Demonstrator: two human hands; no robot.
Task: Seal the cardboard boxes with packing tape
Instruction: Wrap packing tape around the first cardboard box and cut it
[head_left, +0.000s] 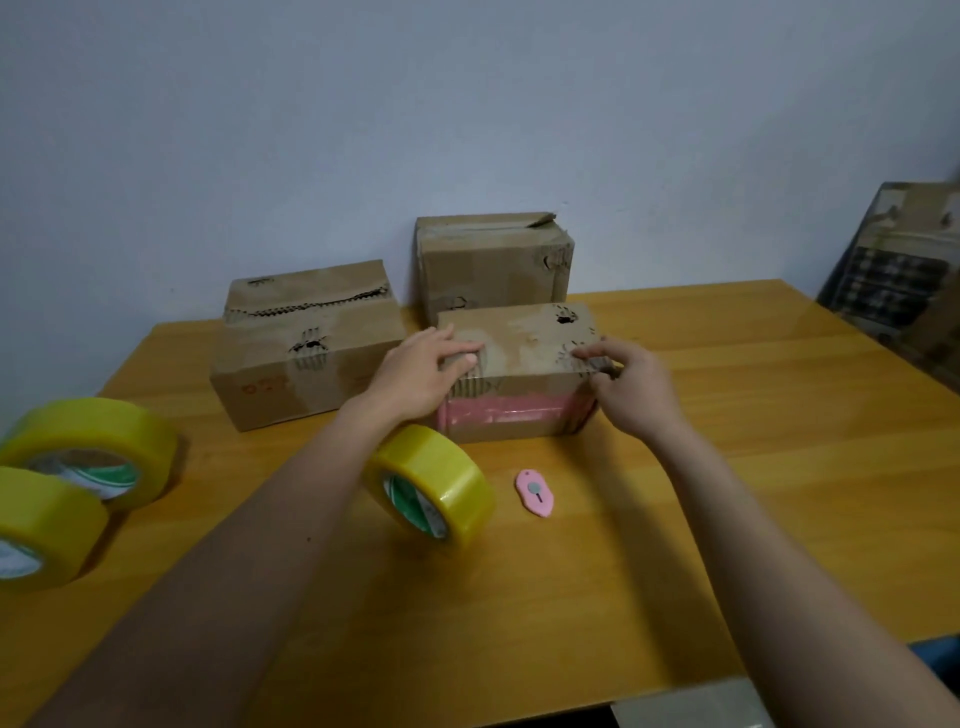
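A small cardboard box (524, 343) with a pink band on its front face stands in the middle of the wooden table (727, 493). My left hand (426, 371) grips its left top edge, fingers over the top. My right hand (631, 384) pinches its right top corner. A yellow tape roll (436, 488) stands tilted on edge just in front of the box, under my left wrist. A pink utility cutter (535, 492) lies flat to the right of that roll. Two more worn boxes sit behind: a wide one (306, 343) at the left, a taller one (493, 260) against the wall.
Two further yellow tape rolls (98, 447) (41, 525) rest at the table's left edge. A dark framed panel (898, 270) leans at the far right behind the table. The wall runs close behind the boxes.
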